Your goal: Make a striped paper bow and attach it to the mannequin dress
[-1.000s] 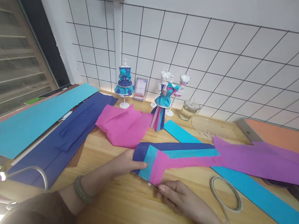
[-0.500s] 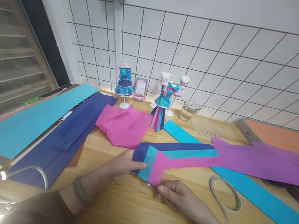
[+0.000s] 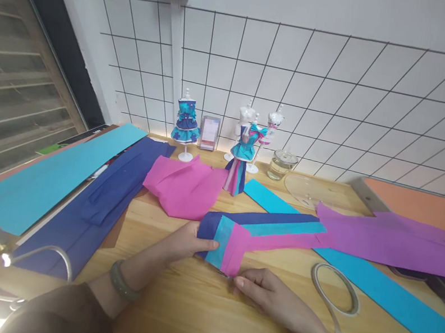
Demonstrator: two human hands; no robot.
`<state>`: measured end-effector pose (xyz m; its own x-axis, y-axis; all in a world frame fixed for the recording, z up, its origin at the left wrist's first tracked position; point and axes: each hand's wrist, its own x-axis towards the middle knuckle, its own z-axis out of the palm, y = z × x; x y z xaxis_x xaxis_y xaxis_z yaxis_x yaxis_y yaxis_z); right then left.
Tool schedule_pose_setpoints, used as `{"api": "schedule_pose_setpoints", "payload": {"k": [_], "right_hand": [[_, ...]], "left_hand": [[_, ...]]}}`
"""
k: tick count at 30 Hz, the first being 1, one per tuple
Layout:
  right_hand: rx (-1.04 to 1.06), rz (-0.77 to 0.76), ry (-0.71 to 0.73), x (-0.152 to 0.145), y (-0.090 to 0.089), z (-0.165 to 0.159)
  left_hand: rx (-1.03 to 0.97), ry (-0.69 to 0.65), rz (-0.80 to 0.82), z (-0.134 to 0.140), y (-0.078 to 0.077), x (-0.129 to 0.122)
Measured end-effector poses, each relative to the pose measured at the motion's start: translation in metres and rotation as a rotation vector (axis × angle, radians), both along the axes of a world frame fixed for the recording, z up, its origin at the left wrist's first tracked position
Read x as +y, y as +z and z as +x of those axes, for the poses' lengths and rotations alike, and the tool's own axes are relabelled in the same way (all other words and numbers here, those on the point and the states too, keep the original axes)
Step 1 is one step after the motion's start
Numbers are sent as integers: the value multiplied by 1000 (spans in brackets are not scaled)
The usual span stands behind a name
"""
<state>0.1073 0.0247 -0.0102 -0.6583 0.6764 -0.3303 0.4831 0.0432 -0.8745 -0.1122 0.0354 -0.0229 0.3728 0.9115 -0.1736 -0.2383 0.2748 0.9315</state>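
Observation:
A striped strip of crepe-like paper (image 3: 282, 231), in dark blue, turquoise and pink, stretches across the table, its near end folded over. My left hand (image 3: 184, 242) is closed on the dark blue and turquoise side of that fold, thumb on top. At the fold's lower pink corner, my right hand (image 3: 264, 290) pinches with thumb and forefinger. A small glint shows under the lower edge, too little to identify. To the right of my right hand lies a roll of narrow tape (image 3: 316, 284) with a loose tail.
Pink paper (image 3: 182, 188) lies behind my left hand; turquoise (image 3: 77, 165) and dark blue sheets (image 3: 110, 199) are at left. Purple paper (image 3: 397, 244) and a blue strip (image 3: 392, 297) extend right. Small dress forms (image 3: 187, 123), a phone (image 3: 210, 133) and a glass (image 3: 281, 166) stand behind.
The small pale spot beneath the paper's lower edge shows less now. Both hands and the striped paper have hardly moved.

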Motion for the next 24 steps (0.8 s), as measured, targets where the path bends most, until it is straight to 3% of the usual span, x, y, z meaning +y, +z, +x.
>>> {"api": "schedule_pose_setpoints", "payload": {"k": [24], "right_hand": [[-14,-29,-39,-2,1,-9]], "left_hand": [[3,42,7,7,-6,1]]}}
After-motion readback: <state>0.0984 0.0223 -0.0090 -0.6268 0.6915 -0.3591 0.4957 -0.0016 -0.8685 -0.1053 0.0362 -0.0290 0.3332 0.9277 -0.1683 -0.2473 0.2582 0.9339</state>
